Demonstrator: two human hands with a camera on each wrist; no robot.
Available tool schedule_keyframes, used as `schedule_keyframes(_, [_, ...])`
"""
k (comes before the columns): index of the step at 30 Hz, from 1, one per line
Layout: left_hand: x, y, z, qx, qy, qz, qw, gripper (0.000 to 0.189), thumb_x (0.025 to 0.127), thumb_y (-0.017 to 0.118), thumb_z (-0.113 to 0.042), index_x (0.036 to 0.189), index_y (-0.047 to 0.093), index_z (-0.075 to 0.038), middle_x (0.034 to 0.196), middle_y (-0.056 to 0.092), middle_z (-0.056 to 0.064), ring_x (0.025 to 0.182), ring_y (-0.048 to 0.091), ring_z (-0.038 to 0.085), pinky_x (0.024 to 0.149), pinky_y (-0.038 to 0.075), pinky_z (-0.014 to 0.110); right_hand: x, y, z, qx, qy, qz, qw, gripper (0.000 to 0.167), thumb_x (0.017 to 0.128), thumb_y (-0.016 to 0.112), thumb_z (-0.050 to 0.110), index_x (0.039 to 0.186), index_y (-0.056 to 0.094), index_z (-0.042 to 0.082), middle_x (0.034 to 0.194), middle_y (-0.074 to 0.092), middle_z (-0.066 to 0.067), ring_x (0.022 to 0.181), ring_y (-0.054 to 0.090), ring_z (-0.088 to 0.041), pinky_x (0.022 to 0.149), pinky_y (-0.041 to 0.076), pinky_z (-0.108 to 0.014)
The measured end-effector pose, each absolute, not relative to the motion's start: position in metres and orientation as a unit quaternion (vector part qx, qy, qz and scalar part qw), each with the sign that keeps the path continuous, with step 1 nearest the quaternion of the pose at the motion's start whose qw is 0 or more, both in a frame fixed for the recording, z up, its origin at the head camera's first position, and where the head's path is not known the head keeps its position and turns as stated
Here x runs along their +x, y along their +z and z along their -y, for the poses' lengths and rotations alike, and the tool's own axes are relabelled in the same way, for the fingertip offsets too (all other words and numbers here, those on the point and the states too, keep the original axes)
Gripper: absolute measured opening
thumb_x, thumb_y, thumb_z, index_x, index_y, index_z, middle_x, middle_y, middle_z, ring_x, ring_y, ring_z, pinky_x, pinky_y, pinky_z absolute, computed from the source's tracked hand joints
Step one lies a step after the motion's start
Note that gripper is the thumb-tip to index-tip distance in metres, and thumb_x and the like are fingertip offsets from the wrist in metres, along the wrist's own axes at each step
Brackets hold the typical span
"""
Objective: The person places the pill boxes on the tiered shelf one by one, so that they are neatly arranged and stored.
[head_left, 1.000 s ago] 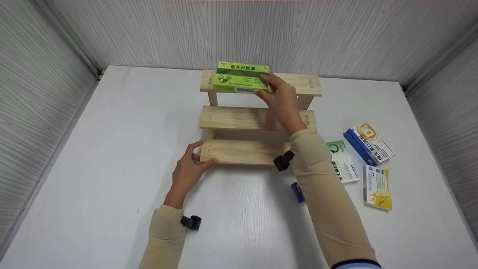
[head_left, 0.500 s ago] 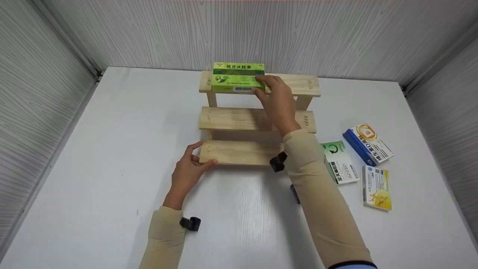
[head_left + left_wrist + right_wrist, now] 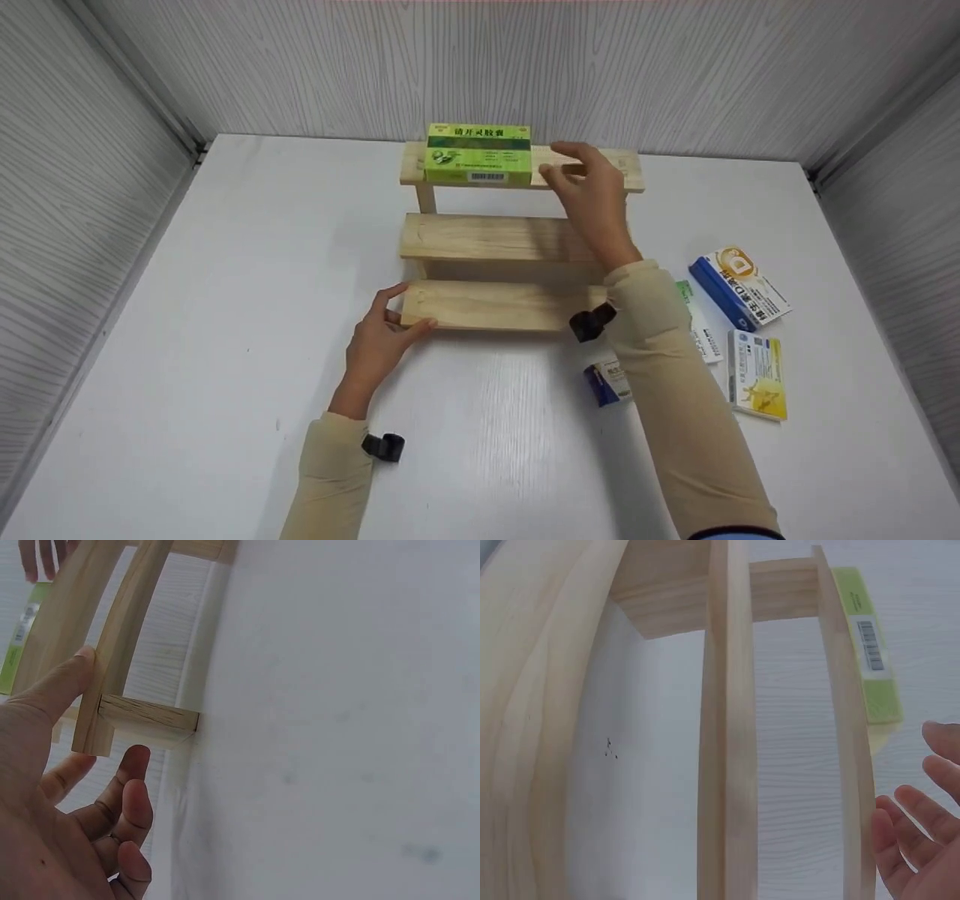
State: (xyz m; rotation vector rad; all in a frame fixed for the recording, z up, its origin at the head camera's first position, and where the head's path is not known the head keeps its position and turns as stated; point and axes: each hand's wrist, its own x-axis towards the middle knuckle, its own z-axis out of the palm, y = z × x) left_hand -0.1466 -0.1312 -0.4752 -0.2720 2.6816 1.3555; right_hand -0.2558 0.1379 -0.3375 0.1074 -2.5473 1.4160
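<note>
A three-tier wooden shelf rack [image 3: 487,306] stands on the white table. My left hand [image 3: 375,346] grips the left end of its lowest board, thumb at the front edge and index finger at the back corner; in the left wrist view the thumb [image 3: 64,682] lies along the board. On the left part of the top board lies a green medicine box [image 3: 478,154], printed side up. Just right of it, my right hand [image 3: 592,191] hovers over the top board with bent, parted fingers and nothing between them. The right wrist view shows the fingers apart from the box [image 3: 870,652].
Right of the rack lie more medicine boxes: a blue-and-white one [image 3: 739,289], a white-and-yellow one [image 3: 757,375], a green-and-white one [image 3: 705,337] and a small dark blue one [image 3: 606,384]. My right sleeve partly covers the last two. Grey wood-grain panels [image 3: 480,67] enclose the table.
My right hand first slid the green medicine box slightly left on the top board, then let go and drew back to the right. My left hand stayed on the lowest board.
</note>
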Motion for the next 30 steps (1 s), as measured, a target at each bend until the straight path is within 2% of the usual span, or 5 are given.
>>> schedule_keyframes(8, [-0.148,-0.475,0.131,-0.087,0.45,-0.887,0.06,0.075,0.079,0.074,-0.052,0.144,0.041,-0.031,0.103,0.058,0.009,0.08,0.052,0.02,0.063,0.04,0.028,-0.241,-0.323,-0.187,0.015,0.48,0.863,0.155,0.043,0.09,0.068,0.034,0.127,0.061,0.013,0.131,0.061,-0.005,0.103,0.06,-0.016,0.078,0.047,-0.021])
schedule_keyframes(16, [-0.149,-0.476,0.133,-0.081,0.449,-0.888,0.055,0.08,0.077,0.073,-0.057,0.144,0.041,-0.031,0.103,0.058,0.009,0.081,0.055,0.02,0.061,0.041,0.027,-0.223,-0.324,-0.255,-0.021,0.454,0.873,0.178,0.055,0.087,0.069,0.043,0.134,0.056,0.018,0.13,0.057,-0.009,0.063,0.05,-0.003,0.064,0.044,-0.014])
schedule_keyframes(20, [-0.148,-0.476,0.134,-0.08,0.452,-0.887,0.053,0.081,0.076,0.073,-0.058,0.145,0.041,-0.031,0.105,0.059,0.01,0.081,0.055,0.02,0.061,0.041,0.027,-0.213,-0.332,-0.288,-0.059,0.441,0.882,0.153,0.061,0.086,0.068,0.047,0.138,0.051,0.021,0.134,0.053,-0.01,0.096,0.055,-0.011,0.079,0.041,-0.019])
schedule_keyframes(23, [-0.148,-0.475,0.133,-0.081,0.453,-0.886,0.054,0.08,0.076,0.074,-0.058,0.144,0.041,-0.03,0.106,0.058,0.01,0.084,0.056,0.021,0.063,0.041,0.028,-0.204,-0.339,-0.311,-0.077,0.428,0.892,0.125,0.066,0.087,0.067,0.049,0.143,0.046,0.022,0.139,0.049,-0.011,0.121,0.045,-0.019,0.09,0.038,-0.027])
schedule_keyframes(30, [-0.148,-0.476,0.132,-0.08,0.46,-0.882,0.058,0.081,0.076,0.075,-0.058,0.144,0.041,-0.03,0.108,0.058,0.011,0.09,0.056,0.022,0.066,0.041,0.028,-0.184,-0.364,-0.356,-0.107,0.389,0.914,0.051,0.083,0.088,0.064,0.052,0.153,0.026,0.016,0.151,0.035,-0.021,0.134,0.036,-0.041,0.107,0.031,-0.056])
